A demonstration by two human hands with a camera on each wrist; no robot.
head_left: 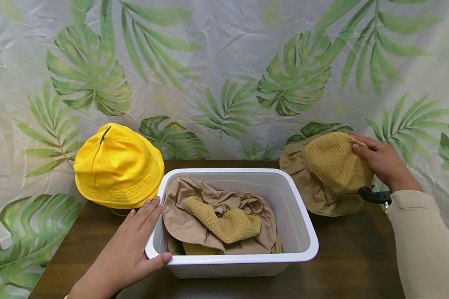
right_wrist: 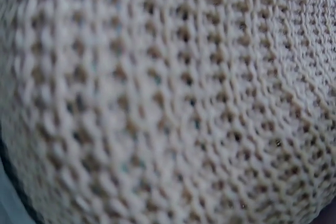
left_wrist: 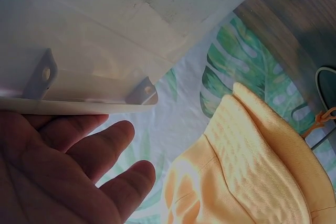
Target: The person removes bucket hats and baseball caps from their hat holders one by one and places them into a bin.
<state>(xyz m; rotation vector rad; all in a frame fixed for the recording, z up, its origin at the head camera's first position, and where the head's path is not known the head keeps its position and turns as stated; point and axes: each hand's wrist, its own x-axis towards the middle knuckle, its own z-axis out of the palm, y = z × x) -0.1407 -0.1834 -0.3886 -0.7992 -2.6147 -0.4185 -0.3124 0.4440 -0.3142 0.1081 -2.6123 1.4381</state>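
Note:
My right hand (head_left: 387,162) pinches the top of a sun hat (head_left: 336,164) with a mustard knit crown and a wide tan cloth brim, at the right of the head view. Its knit fills the right wrist view. The left hand (head_left: 131,245) rests at the left rim of a white plastic tub (head_left: 239,261), fingers outstretched along the outside and thumb over the front corner. Inside the tub lie crumpled tan cloth (head_left: 187,216) and mustard knit (head_left: 232,224). Beside the left fingertips sits a yellow bucket hat (head_left: 116,166), also seen in the left wrist view.
A dark wooden table (head_left: 344,257) carries the tub and hats. Behind it hangs a leaf-print curtain (head_left: 224,62). A black strap-like piece (head_left: 374,195) shows at the right wrist. An orange cord (left_wrist: 320,121) is near the yellow hat's brim.

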